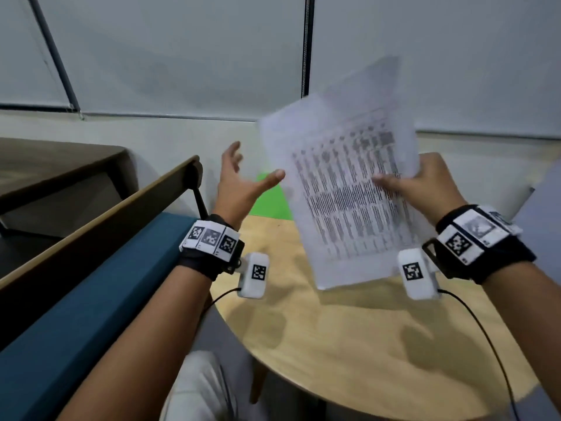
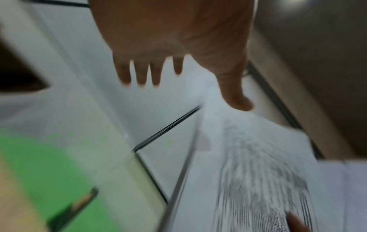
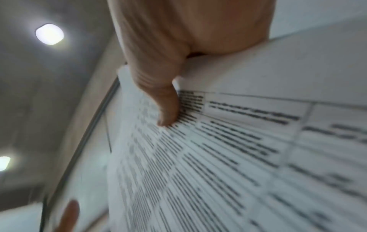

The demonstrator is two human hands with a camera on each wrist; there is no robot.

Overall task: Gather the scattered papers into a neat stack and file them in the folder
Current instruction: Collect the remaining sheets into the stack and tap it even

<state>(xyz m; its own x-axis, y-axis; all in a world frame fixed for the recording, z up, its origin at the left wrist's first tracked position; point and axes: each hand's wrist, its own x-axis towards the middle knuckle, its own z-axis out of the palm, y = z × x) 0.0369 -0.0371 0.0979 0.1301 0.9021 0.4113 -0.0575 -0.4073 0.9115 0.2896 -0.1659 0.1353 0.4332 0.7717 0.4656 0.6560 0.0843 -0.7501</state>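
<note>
The desk (image 1: 349, 344) lies below both of your hands, a round pale wooden top, and the papers (image 1: 343, 189) are lifted clear of it, held up in the air in front of you. They stand roughly on end, the long axis running from the low near corner up and away to the far right, the printed face turned toward you and the sheets fanned a little at the top, so the stack is not yet square. Your right hand (image 1: 425, 186) carries them alone: it grips the right long edge, thumb pressed across the print, the fingers (image 3: 164, 109) wrapped behind where you cannot see them. Your left hand (image 1: 239, 183) is released, palm turned inward and fingers (image 2: 142, 73) spread, holding nothing; its thumb tip sits just beside the free left edge of the sheets, whether touching or a shade apart I cannot tell through the blur. So the papers lie directly to the right of your left fingers, and that hand is the nearer one to close on the loose edge. The green folder (image 1: 270, 199) rests on the desk beyond and below your left hand, partly hidden behind the papers.
</note>
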